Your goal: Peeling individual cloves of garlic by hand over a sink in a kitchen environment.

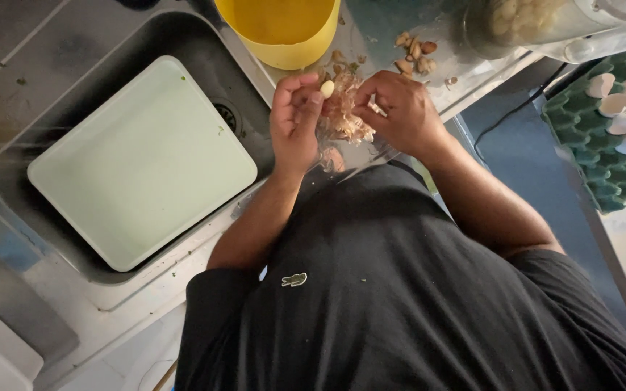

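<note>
My left hand (295, 123) pinches a peeled, pale garlic clove (327, 88) between thumb and fingertips. Close beside it, my right hand (400, 112) has its fingers curled in and pinches a thin bit of garlic skin (377, 108). Both hands hover over a heap of papery garlic skins (342, 119) on the steel counter edge. Several unpeeled cloves (414, 54) lie just beyond my right hand. A yellow bowl (284, 32) stands right behind my left hand.
A steel sink (74, 65) at the left holds a pale green square tray (139, 159). A clear container (523, 22) with peeled cloves stands at the back right. A green egg tray (603, 137) with several eggs sits at the far right.
</note>
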